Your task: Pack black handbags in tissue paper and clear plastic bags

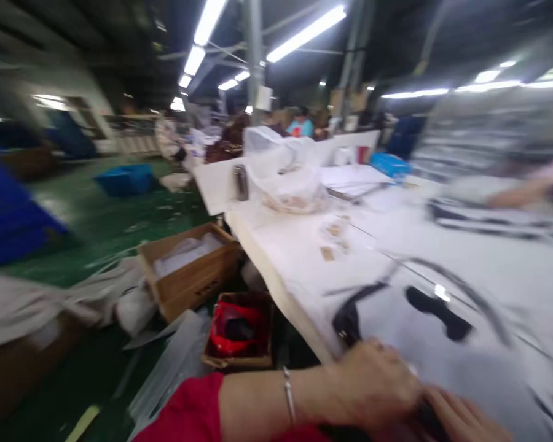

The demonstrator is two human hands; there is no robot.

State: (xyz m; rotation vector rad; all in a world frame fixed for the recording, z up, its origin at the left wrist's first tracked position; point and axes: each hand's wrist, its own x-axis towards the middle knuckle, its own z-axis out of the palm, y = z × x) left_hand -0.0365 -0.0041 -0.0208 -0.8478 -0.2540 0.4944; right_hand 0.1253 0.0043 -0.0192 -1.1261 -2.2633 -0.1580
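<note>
My left hand (373, 387), with a red sleeve and a thin bracelet at the wrist, rests curled on the near edge of a white garment (442, 344) with black trim that lies on the table. Its fingers are bent over a small dark thing (426, 418) that I cannot make out. My right hand (465, 420) comes in at the bottom right and touches the same dark spot. Only part of it shows and it is blurred. A black cut-out shape (437, 310) sits on the garment just beyond both hands.
The long white table (276, 258) carries clear plastic bags (286, 178), small tags (327, 253) and a dark bottle (241, 182). Left of it on the green floor stand a cardboard box (188, 270), a box holding something red (237, 328) and blue crates (126, 179). Another person's arm (516, 193) lies at the right.
</note>
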